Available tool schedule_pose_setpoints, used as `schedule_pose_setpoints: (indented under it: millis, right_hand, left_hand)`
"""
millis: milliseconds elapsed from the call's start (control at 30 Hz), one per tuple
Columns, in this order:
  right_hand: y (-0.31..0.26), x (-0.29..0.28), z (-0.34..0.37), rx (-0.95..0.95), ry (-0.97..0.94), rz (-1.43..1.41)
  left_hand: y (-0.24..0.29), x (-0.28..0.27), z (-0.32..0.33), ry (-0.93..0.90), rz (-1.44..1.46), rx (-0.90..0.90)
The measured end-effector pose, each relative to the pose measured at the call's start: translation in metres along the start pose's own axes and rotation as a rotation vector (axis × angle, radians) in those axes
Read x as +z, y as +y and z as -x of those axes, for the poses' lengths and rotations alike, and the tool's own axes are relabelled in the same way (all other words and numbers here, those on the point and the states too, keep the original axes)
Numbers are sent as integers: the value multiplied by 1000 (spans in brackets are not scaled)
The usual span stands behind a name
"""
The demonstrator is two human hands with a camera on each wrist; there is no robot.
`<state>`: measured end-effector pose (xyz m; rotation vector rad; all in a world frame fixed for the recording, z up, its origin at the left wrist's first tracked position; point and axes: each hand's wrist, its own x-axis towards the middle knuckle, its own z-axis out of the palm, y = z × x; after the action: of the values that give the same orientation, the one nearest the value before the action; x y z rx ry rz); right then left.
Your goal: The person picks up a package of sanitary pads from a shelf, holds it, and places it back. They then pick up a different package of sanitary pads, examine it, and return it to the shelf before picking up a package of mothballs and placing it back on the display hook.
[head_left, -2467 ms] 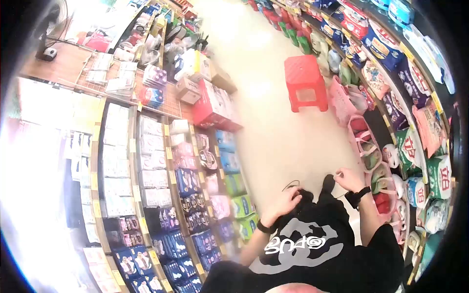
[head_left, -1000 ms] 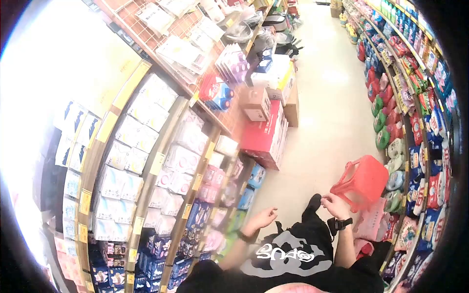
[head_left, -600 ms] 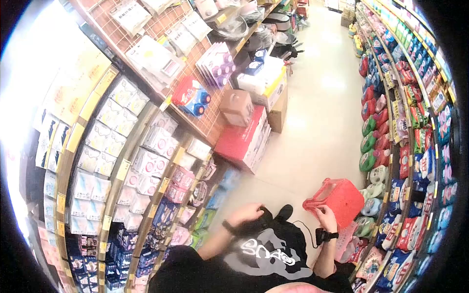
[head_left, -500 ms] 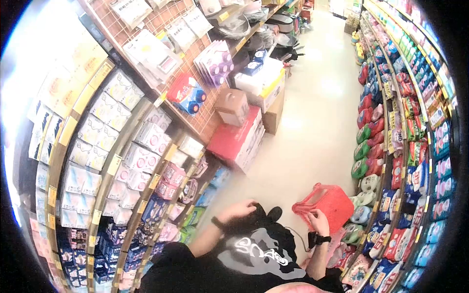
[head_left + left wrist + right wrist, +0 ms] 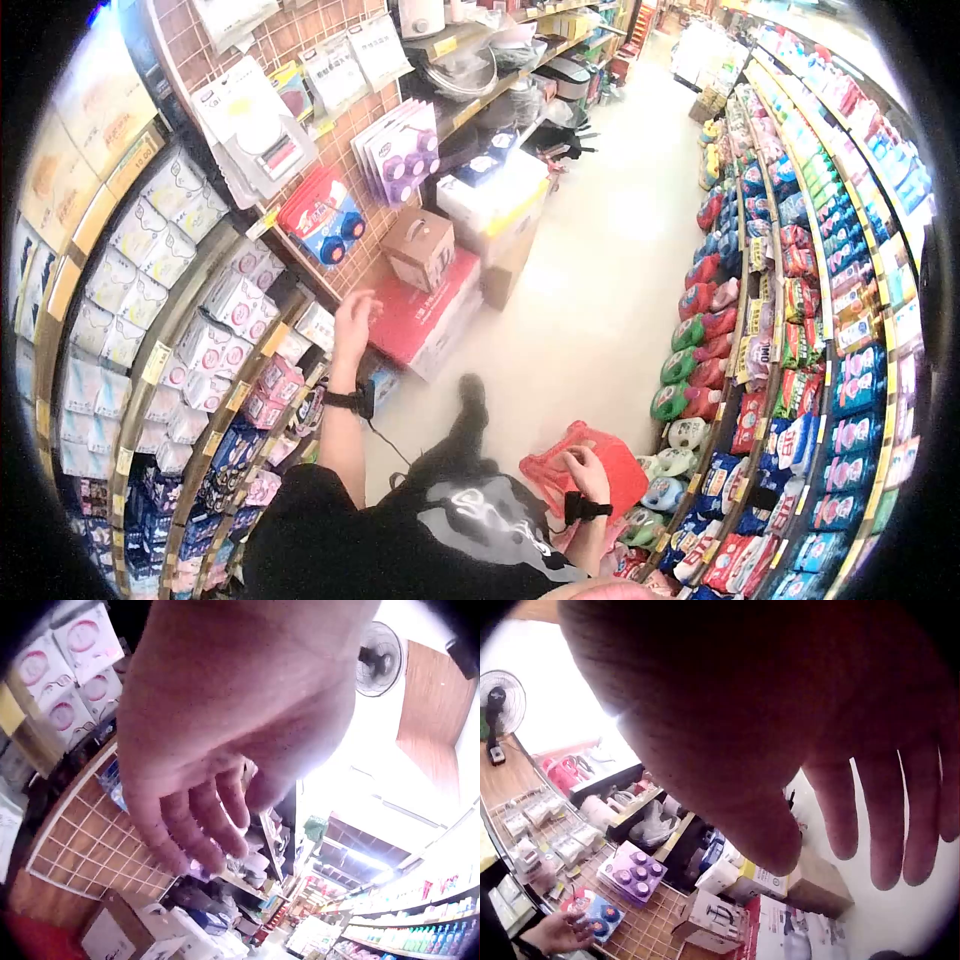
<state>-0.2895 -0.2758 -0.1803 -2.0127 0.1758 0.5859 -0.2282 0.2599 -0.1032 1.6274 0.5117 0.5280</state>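
Note:
My left hand [image 5: 355,325] is raised at the left of the aisle, beside a large red box [image 5: 430,318] and below a red-and-blue hanging pack [image 5: 322,215]. Its fingers hang loosely bent with nothing in them, as the left wrist view of the hand [image 5: 232,727] shows. A small brown carton [image 5: 418,248] sits on the red box, near a purple-and-white pack [image 5: 398,155] on the wire grid. Lower right, my right hand [image 5: 588,475] overlaps a red plastic stool [image 5: 622,462] in the head view. In the right wrist view its fingers [image 5: 885,825] extend straight, holding nothing.
Shelves of white and pink packs [image 5: 215,350] line the left side. Bottles and bags of detergent [image 5: 690,365] fill the curved right shelves. Pale aisle floor [image 5: 590,270] runs between them, with a white-and-yellow box [image 5: 495,200] at its left edge.
The head view has swung along the aisle. My left hand has moved from in front of the body up and left toward the grid. The right hand has come alongside the stool.

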Motion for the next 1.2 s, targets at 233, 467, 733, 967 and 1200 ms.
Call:
schedule_pose_setpoints:
  millis: [233, 467, 733, 967, 1200]
  right_hand:
    - [-26, -34, -62, 25, 131, 144]
    - [-94, -44, -134, 69, 47, 126]
    - [-134, -36, -223, 62, -116, 181]
    - [-167, -13, -290, 54, -268, 309]
    - [-285, 11, -385, -160, -395, 452]
  left_hand:
    - [71, 3, -115, 152, 602, -298]
    - [21, 20, -178, 266, 729, 75]
    - [11, 32, -193, 23, 957, 355]
    - [40, 28, -192, 108, 928, 338]
    - [50, 37, -190, 314, 800, 271]
